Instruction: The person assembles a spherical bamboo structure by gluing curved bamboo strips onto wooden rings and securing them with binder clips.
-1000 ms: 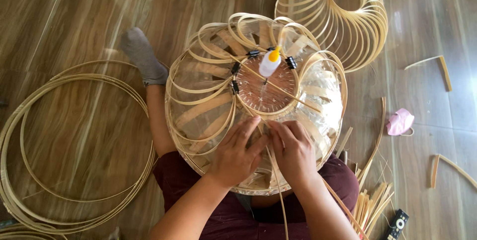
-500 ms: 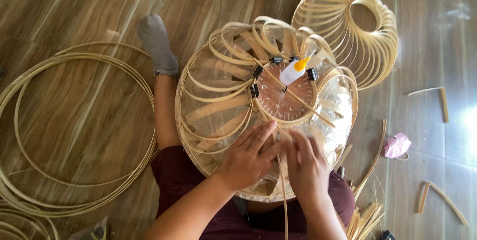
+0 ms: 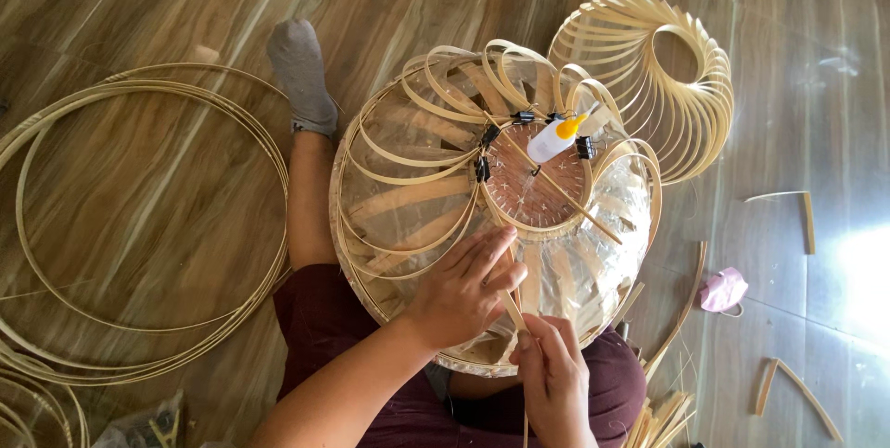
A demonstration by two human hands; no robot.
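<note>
Bamboo lampshade frame (image 3: 445, 198) sits mid-frame on the lap, left hand (image 3: 461, 292) pressing its slats while right hand (image 3: 553, 376) pinches a thin strip (image 3: 513, 307), apparently mid-weave; threading calls for steady tension.

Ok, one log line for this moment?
left hand: pressing on lamp frame | right hand: pinching strip | glue bottle: on hub, untouched | spare rings: on floor

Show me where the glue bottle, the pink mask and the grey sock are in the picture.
glue bottle (image 3: 549, 142): head view, on its white body.
pink mask (image 3: 722, 289): head view, on the middle of its cloth.
grey sock (image 3: 301, 72): head view, on the foot part.
</note>
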